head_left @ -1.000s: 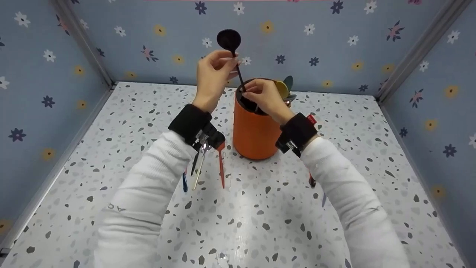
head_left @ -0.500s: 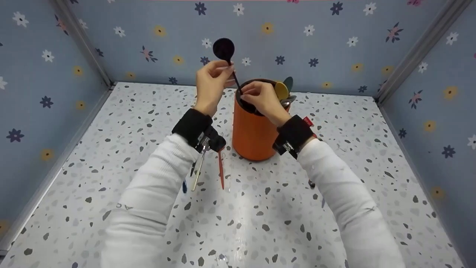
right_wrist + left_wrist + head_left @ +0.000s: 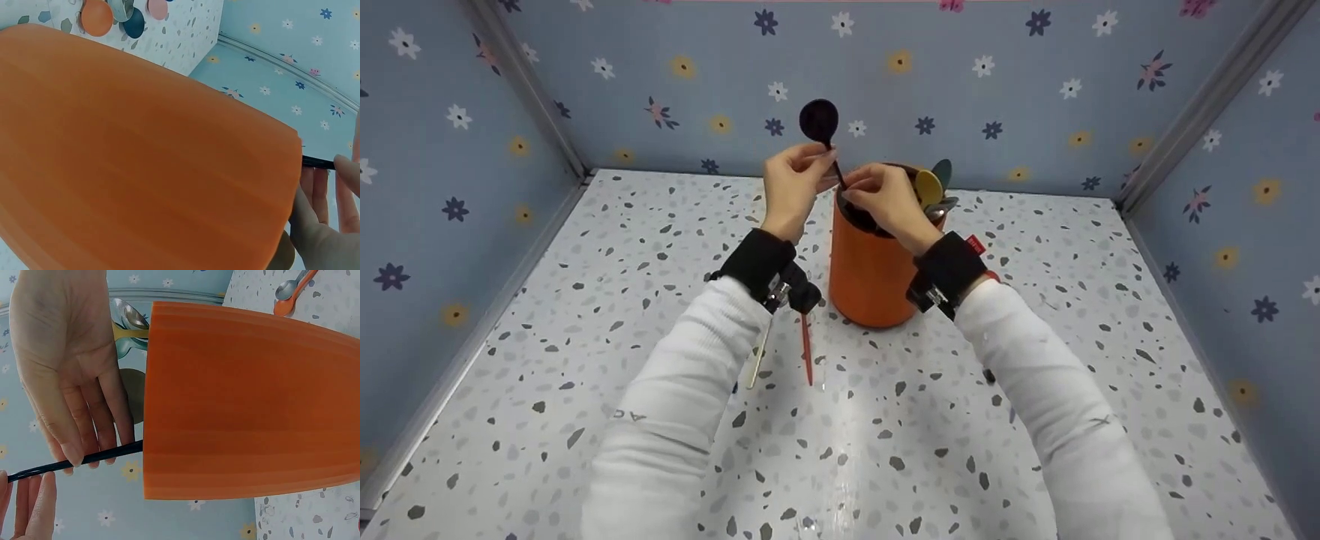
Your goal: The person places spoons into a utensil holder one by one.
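Observation:
A black spoon [image 3: 818, 120] with a round bowl stands bowl up, tilted slightly left. Its handle end goes into a tall orange container [image 3: 877, 277]. My left hand [image 3: 791, 187] pinches the handle just below the bowl. Lower down, at the container's mouth, my right hand [image 3: 892, 202] pinches the same handle [image 3: 107, 454] between thumb and fingers. The handle's lower end is hidden inside the container. At the container's right rim lean a yellow spoon [image 3: 928, 186], a green spoon [image 3: 943, 174] and a metal spoon [image 3: 936, 213].
On the speckled table [image 3: 885, 450], a red handle [image 3: 808, 352] and a pale handle [image 3: 760, 360] lie by my left forearm. The right wrist view shows orange [image 3: 97, 18], dark blue [image 3: 134, 23] and pink [image 3: 158, 8] spoon heads. A flowered wall [image 3: 870, 82] rises behind.
The black spoon and my left hand have come down toward the container, with less handle showing above its mouth. My right hand stays at the rim, nearly in place.

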A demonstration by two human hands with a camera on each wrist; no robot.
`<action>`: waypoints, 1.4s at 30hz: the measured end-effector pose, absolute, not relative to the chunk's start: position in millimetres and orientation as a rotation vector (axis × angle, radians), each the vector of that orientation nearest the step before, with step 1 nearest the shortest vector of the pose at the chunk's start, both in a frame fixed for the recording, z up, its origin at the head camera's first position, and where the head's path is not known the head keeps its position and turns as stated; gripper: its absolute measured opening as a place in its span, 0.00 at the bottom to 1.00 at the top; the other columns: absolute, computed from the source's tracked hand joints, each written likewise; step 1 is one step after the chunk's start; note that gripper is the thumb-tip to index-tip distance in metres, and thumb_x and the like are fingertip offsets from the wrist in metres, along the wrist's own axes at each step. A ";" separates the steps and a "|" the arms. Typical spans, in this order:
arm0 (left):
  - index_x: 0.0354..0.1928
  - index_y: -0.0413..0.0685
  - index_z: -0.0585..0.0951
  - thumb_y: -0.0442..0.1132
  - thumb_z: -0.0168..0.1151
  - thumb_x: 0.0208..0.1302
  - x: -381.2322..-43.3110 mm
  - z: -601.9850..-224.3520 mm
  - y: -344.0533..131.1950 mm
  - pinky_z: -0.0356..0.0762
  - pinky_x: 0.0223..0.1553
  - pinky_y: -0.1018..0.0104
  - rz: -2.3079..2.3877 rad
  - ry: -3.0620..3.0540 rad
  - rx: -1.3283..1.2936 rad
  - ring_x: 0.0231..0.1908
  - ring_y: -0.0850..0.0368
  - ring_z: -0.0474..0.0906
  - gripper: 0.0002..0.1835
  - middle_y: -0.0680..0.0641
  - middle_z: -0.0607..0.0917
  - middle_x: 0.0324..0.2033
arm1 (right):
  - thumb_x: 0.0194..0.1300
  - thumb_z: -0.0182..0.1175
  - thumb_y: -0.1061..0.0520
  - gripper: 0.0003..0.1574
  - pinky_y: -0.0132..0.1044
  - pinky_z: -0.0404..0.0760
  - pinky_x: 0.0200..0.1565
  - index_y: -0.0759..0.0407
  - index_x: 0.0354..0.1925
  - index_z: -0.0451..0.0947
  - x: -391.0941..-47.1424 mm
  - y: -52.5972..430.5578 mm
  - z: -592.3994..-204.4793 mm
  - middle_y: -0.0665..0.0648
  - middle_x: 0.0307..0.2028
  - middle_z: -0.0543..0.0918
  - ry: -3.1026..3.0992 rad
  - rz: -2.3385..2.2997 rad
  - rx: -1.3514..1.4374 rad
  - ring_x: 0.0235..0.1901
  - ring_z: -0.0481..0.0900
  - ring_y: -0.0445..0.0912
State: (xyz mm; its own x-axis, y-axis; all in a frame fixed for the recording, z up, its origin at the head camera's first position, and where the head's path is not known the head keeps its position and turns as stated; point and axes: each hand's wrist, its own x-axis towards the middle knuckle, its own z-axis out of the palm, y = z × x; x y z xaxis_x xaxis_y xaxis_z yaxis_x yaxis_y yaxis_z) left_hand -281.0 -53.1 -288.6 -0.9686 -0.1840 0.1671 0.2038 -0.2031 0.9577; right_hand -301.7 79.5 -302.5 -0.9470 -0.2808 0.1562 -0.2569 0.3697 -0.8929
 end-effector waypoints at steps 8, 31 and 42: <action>0.44 0.28 0.76 0.28 0.56 0.58 -286.5 -305.3 -61.1 0.80 0.38 0.65 -2.269 -1.819 0.131 0.27 0.56 0.78 0.12 0.42 0.78 0.30 | 0.58 0.56 0.66 0.10 0.34 0.79 0.43 0.68 0.40 0.76 -299.0 87.4 -304.1 0.63 0.39 0.79 2.569 -1.695 -0.495 0.39 0.78 0.49; 0.38 0.34 0.80 0.32 0.63 0.53 -322.4 -440.2 -123.6 0.81 0.29 0.68 -2.396 -1.768 0.353 0.24 0.55 0.79 0.11 0.40 0.80 0.31 | 0.57 0.57 0.65 0.11 0.34 0.77 0.43 0.69 0.40 0.76 -259.3 111.5 -314.7 0.60 0.38 0.80 2.469 -1.597 -0.628 0.35 0.77 0.45; 0.46 0.25 0.73 0.27 0.53 0.59 -259.5 -408.6 -117.3 0.80 0.27 0.73 -2.302 -1.878 0.509 0.17 0.64 0.75 0.14 0.45 0.78 0.25 | 0.57 0.57 0.65 0.13 0.35 0.79 0.42 0.73 0.40 0.75 -248.0 118.6 -337.5 0.62 0.36 0.79 2.360 -1.604 -0.711 0.35 0.78 0.47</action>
State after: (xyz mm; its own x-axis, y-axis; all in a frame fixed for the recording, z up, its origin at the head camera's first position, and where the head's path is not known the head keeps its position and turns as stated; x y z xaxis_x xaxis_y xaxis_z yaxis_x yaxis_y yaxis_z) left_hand -259.5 -117.3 -408.6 -0.9351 -0.3065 -0.1777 -0.1127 -0.2184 0.9693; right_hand -248.0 118.6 -337.5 -0.8641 -0.4930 0.1011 -0.2752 0.2948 -0.9150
